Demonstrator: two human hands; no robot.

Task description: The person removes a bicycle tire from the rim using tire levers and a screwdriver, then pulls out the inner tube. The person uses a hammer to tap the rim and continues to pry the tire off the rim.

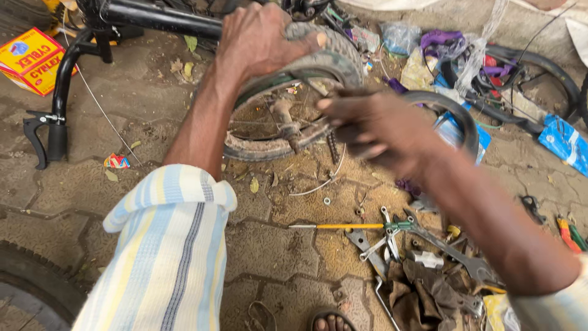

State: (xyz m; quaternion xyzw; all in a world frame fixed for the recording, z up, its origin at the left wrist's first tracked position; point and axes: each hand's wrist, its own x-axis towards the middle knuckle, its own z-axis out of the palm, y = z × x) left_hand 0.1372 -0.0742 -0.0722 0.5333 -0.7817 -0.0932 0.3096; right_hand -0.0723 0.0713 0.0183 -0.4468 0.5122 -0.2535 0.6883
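Observation:
A small bicycle wheel [343,52] with a worn grey tyre, spokes and a hub stands upright in the middle of the view. My left hand [257,40] grips the top of its tyre, thumb laid along the tread. My right hand [373,125] is blurred with motion at the wheel's right side, by the rim and spokes; whether it holds anything I cannot tell. A black bicycle frame tube [159,18] runs across the top left behind my left hand.
Spanners [453,254], a yellow-handled screwdriver [343,226] and a brown rag [422,294] lie on the patterned paving at lower right. Loose tyres [456,113], plastic bags and cables are heaped at the upper right. A red-and-yellow box [30,58] sits upper left. Toes [331,322] show at bottom.

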